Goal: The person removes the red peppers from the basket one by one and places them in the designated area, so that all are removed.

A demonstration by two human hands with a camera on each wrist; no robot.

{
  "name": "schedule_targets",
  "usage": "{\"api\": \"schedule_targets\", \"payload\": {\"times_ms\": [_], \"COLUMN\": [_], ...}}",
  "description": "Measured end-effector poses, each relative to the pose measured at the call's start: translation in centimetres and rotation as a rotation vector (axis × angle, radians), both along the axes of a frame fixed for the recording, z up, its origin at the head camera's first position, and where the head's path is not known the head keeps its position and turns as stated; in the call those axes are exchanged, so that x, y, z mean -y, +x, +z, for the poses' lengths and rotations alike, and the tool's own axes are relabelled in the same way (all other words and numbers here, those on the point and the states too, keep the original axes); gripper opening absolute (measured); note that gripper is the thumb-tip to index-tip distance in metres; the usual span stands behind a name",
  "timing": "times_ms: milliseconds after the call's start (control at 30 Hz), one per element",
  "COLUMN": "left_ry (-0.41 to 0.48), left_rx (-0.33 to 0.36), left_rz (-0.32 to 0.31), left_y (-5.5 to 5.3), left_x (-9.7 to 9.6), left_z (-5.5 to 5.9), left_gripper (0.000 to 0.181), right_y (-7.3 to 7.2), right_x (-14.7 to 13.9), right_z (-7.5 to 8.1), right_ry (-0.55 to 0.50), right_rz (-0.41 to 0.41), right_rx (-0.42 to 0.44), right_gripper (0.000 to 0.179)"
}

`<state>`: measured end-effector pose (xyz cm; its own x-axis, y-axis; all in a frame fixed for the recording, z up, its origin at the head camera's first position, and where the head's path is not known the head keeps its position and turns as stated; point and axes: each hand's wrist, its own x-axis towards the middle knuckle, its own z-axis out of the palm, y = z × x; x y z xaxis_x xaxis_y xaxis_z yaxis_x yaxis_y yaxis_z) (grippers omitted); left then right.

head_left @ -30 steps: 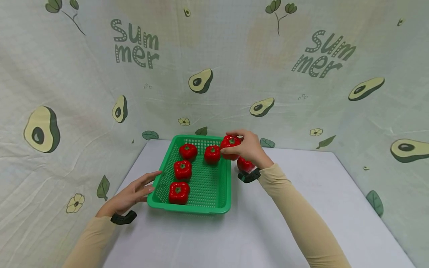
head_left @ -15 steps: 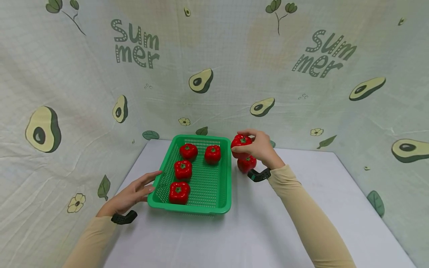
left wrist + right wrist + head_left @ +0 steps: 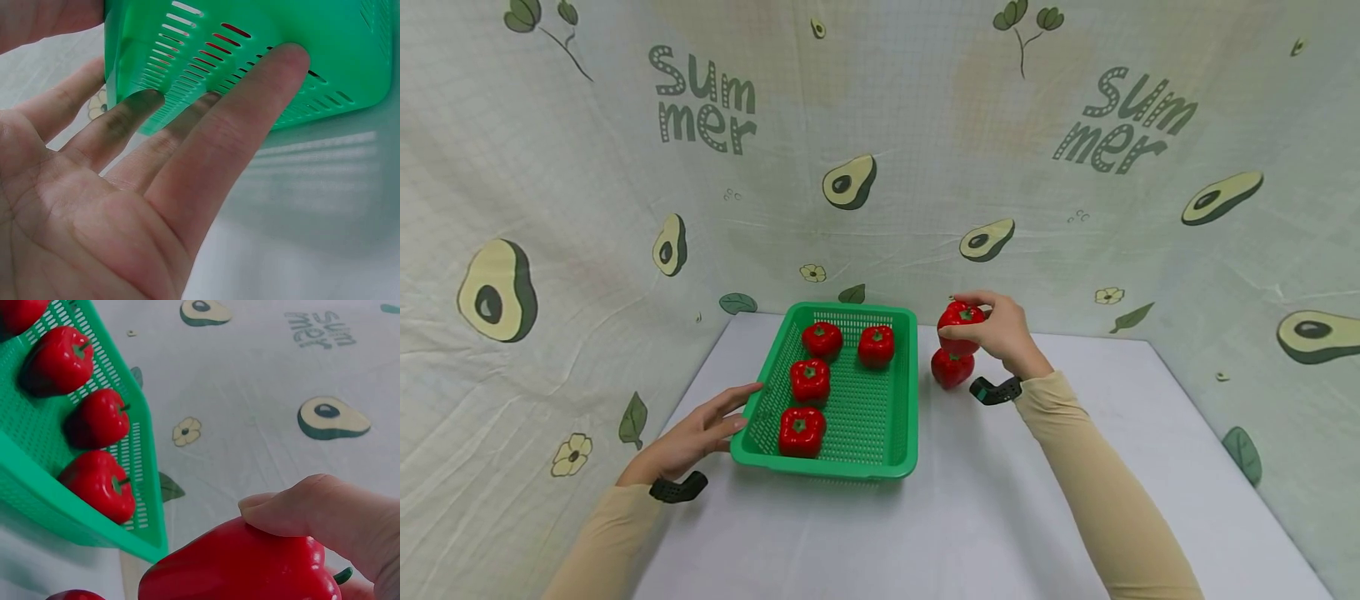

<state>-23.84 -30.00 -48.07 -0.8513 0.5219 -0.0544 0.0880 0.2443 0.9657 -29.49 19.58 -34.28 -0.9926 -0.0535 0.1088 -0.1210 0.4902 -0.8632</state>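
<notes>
In the head view my right hand (image 3: 1006,332) grips a red bell pepper (image 3: 958,320), held up to the right of the green basket (image 3: 859,417). The right wrist view shows the thumb lying along that pepper (image 3: 240,569), its green stem toward the palm. Partly behind it, a second red bell pepper (image 3: 951,372) sits on the table beside the basket. Several more bell peppers (image 3: 809,382) stand inside, three along the left side and one at the back right. My left hand (image 3: 694,435) rests against the basket's left side, extended fingertips touching the slotted wall (image 3: 300,22).
The white table (image 3: 1015,467) extends in front and to the right. A fabric backdrop (image 3: 917,125) printed with avocados rises behind the table and along both sides. Each wrist wears a black band, such as the right wristband (image 3: 996,391).
My right hand has carried the bell pepper rightward, from over the basket's right rim to outside it, uncovering the pepper on the table. The left hand and basket have stayed put.
</notes>
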Motion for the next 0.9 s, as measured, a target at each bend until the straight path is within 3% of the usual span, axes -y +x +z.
{"api": "schedule_targets", "payload": {"times_ms": [900], "left_ry": [0.036], "left_rx": [0.012], "left_rz": [-0.006], "left_y": [0.1], "left_x": [-0.1], "left_z": [0.1], "left_gripper": [0.054], "right_y": [-0.5], "right_x": [-4.3], "right_z": [-2.9], "right_ry": [0.070], "right_rz": [-0.099], "right_rx": [0.023], "right_gripper": [0.068]}}
